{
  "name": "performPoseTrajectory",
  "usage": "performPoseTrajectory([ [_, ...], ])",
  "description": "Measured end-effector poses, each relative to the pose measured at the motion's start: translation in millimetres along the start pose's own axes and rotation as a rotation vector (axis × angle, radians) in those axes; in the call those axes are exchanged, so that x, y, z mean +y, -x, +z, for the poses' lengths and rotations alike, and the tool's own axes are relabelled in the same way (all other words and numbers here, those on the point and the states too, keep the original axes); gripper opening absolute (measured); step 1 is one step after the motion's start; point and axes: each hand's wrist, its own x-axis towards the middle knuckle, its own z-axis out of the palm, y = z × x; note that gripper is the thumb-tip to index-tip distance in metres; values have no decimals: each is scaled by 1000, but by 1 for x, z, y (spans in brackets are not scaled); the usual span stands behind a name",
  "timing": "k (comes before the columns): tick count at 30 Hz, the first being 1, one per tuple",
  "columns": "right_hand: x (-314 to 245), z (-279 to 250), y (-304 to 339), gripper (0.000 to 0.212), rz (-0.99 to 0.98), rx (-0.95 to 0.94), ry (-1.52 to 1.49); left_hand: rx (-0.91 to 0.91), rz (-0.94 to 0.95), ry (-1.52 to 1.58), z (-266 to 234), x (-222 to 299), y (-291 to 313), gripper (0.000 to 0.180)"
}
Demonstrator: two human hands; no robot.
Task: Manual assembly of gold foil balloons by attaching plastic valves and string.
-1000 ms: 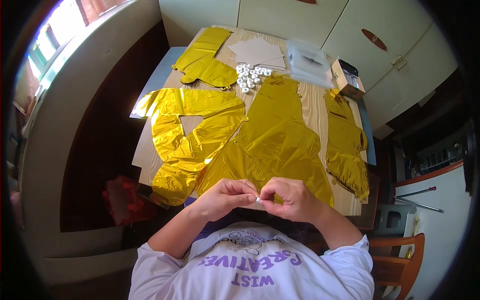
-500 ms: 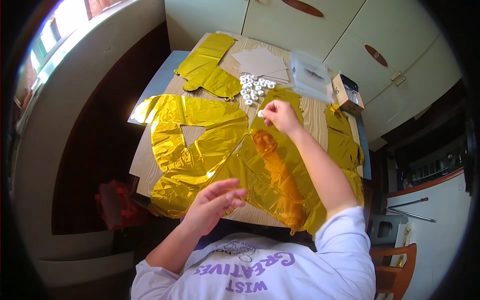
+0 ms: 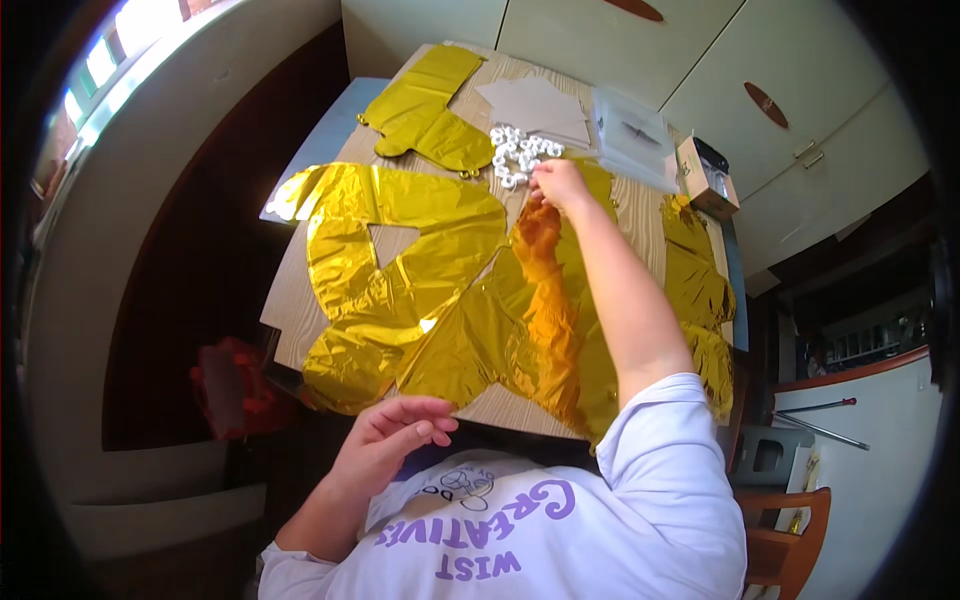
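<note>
Flat gold foil balloons, uninflated, cover much of the wooden table; one large balloon (image 3: 440,265) lies in the middle with a cut-out opening. Beside it, on the right, another gold balloon (image 3: 600,335) carries an orange reflection of my right arm. My right hand (image 3: 560,187) reaches over this one with its fingertips pinched together, at the near edge of a cluster of small white rolls (image 3: 515,155). Whatever sits in the pinch is hidden by the fingers. My left hand (image 3: 395,435) hovers off the table's near edge, fingers stretched out and holding nothing.
Another folded gold balloon (image 3: 430,110) lies at the far left. Grey-white cards (image 3: 535,105), a clear plastic bag (image 3: 632,140) and a small open box (image 3: 706,180) line the far side. Crumpled gold foil (image 3: 697,270) lies along the right edge. A wooden chair (image 3: 800,545) stands at the right.
My right hand has moved away from me to the white rolls; earlier it pinched a small white roll above the foil. My left hand has drawn left and nearer. The view has shifted slightly.
</note>
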Motion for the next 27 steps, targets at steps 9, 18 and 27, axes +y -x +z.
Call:
performPoseTrajectory([
  [9,-56,-81,288,21,-563,-41,607,-18,-79,-357,-16,2,41,20],
  [18,120,17,428,22,72,-477,170,58,52,-1691,-97,-87,20,26],
  [27,255,127,379,38,-32,-634,99,124,20,-1873,-161,-127,-5,20],
])
